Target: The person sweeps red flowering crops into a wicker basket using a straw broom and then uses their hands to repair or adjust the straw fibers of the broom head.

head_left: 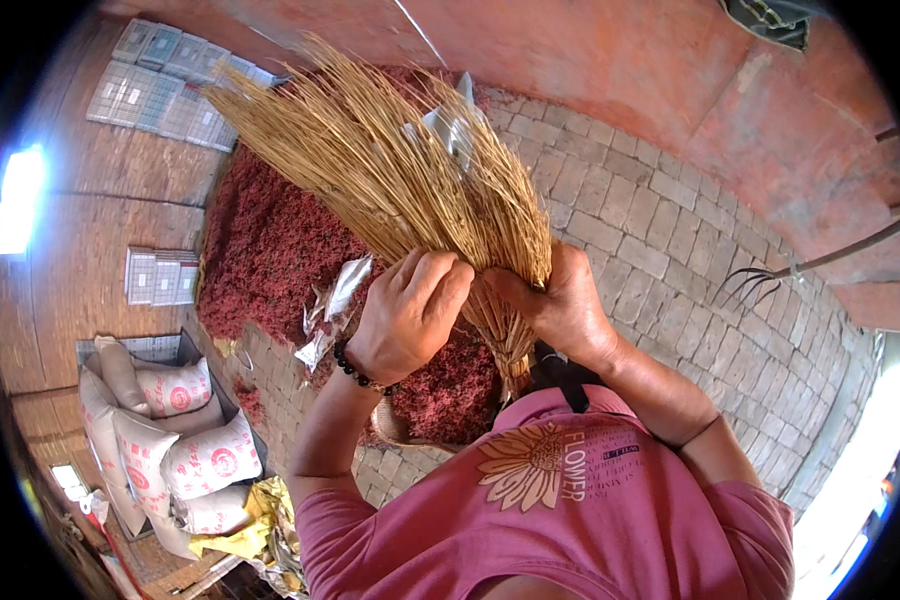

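A large bundle of dry golden straw [400, 180] fans out in front of me, its narrow end tapering back toward my waist. My right hand [562, 305] grips it on the right near the narrow part, thumb laid across the stalks. On the left of the bundle, my left hand [415, 305] is closed against the stalks, fingers bent and pressed together. Whatever lies between those fingers is hidden. A dark beaded bracelet [360, 370] is on the left wrist. A shiny clear-silvery sheet [452, 130] shows among the far stalks.
Below the bundle spreads a heap of dark red plant bits [265, 235] with crumpled silvery wrapping [345, 290] on it. Stuffed whitish sacks [210, 455] and yellow sheeting [260, 525] are at lower left. A cable [840, 260] protrudes at right over brick paving [660, 250].
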The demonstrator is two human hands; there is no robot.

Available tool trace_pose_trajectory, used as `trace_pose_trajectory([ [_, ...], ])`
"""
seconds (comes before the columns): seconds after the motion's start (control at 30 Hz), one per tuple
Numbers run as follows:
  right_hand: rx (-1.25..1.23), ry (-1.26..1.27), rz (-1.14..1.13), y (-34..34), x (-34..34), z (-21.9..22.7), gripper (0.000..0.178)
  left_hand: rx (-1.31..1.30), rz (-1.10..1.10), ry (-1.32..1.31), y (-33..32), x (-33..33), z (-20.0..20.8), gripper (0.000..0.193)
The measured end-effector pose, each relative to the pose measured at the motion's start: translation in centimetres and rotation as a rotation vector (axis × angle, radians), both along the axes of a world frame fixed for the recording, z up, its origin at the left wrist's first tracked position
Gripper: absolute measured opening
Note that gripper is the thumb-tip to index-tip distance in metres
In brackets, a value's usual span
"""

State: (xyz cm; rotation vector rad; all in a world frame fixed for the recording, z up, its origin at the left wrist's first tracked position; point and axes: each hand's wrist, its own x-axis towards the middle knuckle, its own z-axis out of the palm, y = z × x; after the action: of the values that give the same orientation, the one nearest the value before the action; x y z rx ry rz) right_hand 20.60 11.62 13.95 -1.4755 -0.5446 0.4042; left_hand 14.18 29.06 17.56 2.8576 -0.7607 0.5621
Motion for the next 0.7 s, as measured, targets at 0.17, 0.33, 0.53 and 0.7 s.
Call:
trace_pose_trajectory([
  [0.17, -0.044, 0.022, 0.006, 0.1, 0.1, -0.6, 0.032, -0.114, 0.07, 0.135, -0.4, 0.4, 0.7, 0.027],
  [0.33, 0.007, 0.015, -0.015, 0.4, 0.0, -0.6, 0.029, -0.144, 0.089, 0.211, -0.4, 0.9, 1.2, 0.024],
  [0.53, 0.002, -0.003, -0.031, 0.8, -0.1, -0.5, 0.028, -0.029, 0.194, 0.209, -1.3, 0.9, 1.5, 0.02],
  [0.7, -0.041, 0.017, -0.073, 0.8, 0.0, -0.7, 0.027, -0.264, 0.251, 0.132, -1.6, 1.1, -0.2, 0.02],
])
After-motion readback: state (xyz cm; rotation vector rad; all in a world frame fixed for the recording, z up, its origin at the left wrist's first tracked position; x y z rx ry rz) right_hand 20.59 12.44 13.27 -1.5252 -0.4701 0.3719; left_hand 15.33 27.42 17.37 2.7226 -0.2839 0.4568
